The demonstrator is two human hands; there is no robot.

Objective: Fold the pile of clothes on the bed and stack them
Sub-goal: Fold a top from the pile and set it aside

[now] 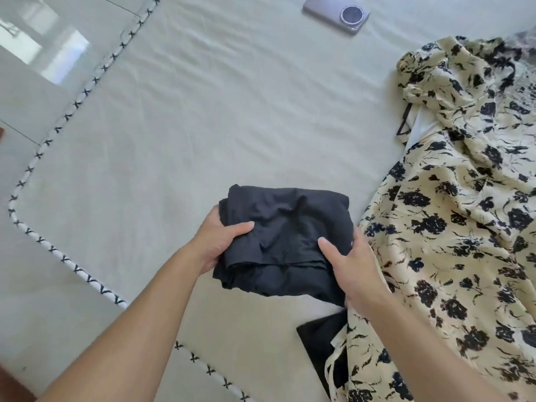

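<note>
A folded black garment (285, 227) is held just above the pale green bed sheet (203, 117), low in the middle of the view. My left hand (216, 240) grips its left edge, thumb on top and fingers underneath. My right hand (352, 266) grips its right edge the same way. To the right, a cream garment with black flower print (452, 221) lies spread and crumpled on the bed. Another black cloth piece (319, 343) pokes out from under the cream garment near the bottom.
A lilac phone (336, 14) lies face down at the far side of the bed. The bed's edge with white piping and black cross stitches (72, 105) runs along the left. Beyond it is shiny tiled floor (37, 53).
</note>
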